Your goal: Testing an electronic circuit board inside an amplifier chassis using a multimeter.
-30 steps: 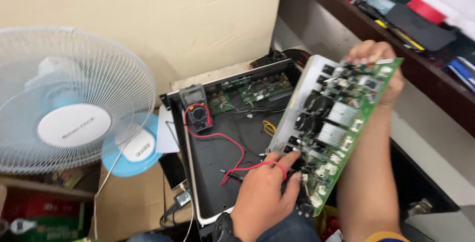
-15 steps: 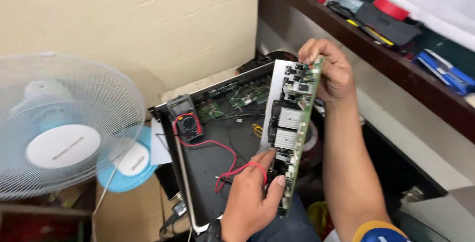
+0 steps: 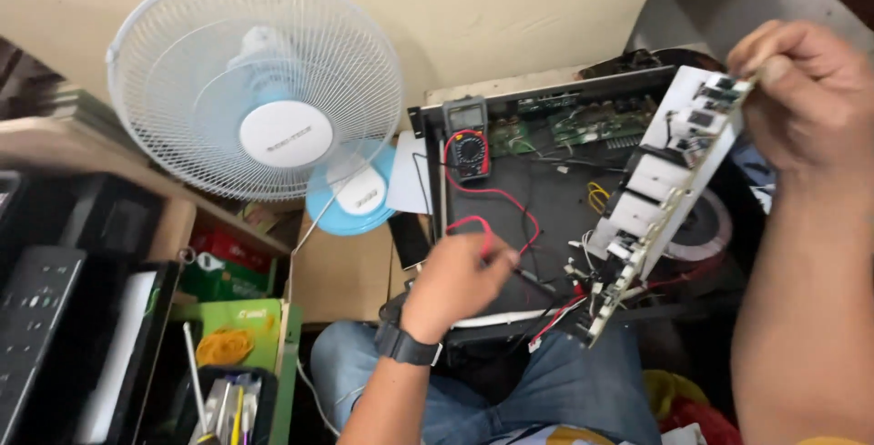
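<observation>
Green, component-laden circuit board (image 3: pixel 660 199) stands tilted on edge over the open black metal chassis (image 3: pixel 546 199), long axis running from the right hand (image 3: pixel 801 90), fingers pinching its top corner, down toward the left hand (image 3: pixel 455 277), seemingly closed around a red-leaded probe (image 3: pixel 533 281) just beside its lower end
</observation>
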